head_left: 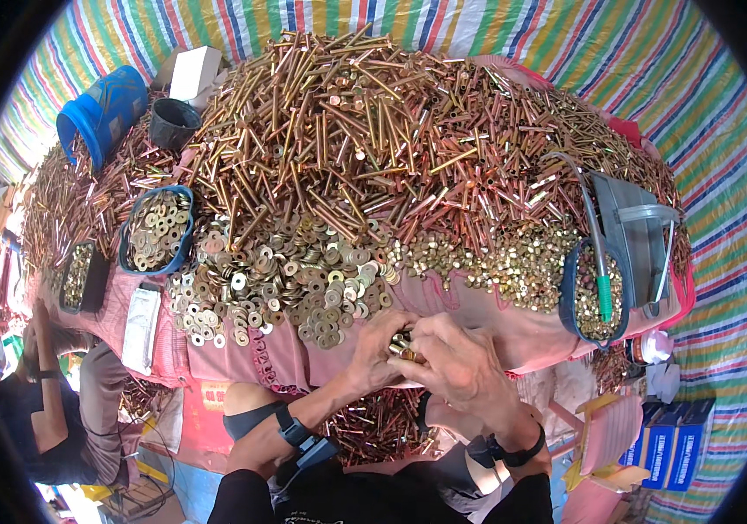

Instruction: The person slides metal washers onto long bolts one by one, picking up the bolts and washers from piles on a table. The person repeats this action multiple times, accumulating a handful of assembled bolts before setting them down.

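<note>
At the front edge of the pink-covered table my left hand (377, 351) and my right hand (463, 356) come together, fingers curled. Both are closed around a few small gold-coloured metal fasteners (403, 346); my fingers hide most of them, so I cannot tell nuts from bolt ends. Just beyond my left hand lies a spread of flat washers (304, 284). Small domed nuts (513, 262) are strewn beyond my right hand. Behind both rises a big heap of gold-coloured bolts and metal sleeves (365, 131).
A blue tub of washers (159, 229) and a white packet (141, 327) are at left. Farther back stand a blue bucket (104, 109) and a black pot (172, 124). At right is a dark basket of nuts (576, 301). Another person's arm (48, 393) shows far left.
</note>
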Motion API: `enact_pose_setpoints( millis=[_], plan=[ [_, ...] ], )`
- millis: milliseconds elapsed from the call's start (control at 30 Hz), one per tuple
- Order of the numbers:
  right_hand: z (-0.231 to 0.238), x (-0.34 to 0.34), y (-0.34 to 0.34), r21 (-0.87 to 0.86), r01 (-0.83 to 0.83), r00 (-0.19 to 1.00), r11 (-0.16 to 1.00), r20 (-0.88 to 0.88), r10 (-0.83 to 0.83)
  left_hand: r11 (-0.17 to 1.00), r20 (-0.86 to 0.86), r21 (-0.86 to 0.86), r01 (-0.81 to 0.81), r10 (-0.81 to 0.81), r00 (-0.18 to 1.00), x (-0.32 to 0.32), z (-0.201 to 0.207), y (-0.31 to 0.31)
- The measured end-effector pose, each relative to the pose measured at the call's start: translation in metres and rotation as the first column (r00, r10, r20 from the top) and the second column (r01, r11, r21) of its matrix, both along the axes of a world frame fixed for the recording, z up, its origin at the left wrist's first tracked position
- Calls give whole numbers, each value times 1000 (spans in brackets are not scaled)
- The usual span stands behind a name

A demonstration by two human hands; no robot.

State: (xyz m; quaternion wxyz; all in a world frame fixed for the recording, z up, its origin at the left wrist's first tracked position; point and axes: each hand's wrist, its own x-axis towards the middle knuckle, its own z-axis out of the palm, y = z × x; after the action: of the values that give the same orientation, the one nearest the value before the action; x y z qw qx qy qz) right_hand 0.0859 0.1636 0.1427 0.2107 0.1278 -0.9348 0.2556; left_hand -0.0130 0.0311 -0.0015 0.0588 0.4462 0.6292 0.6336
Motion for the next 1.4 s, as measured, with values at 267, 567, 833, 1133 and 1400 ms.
enact_pose_setpoints(
  millis=[267,567,833,1133,1400],
  plan=[
    [6,1,8,-379,48,993,924,-81,-85,995,156,-63,77,-67,986,0,5,-7],
    [-53,-26,33,-987,122,987,106,109,-119,958,820,156,-242,11,572,-4,27,2],
    [-91,-29,8,-949,266,950,168,288,124,919,928,333,-211,-280,247,-22,44,-22],
    [-89,-22,34,-306,235,918,923,381,-108,938,850,139,-317,52,524,-24,64,-37],
    [-89,-11,26,89,109,913,990,385,-135,980,617,-9,-198,162,770,-1,30,-27]
  ],
)
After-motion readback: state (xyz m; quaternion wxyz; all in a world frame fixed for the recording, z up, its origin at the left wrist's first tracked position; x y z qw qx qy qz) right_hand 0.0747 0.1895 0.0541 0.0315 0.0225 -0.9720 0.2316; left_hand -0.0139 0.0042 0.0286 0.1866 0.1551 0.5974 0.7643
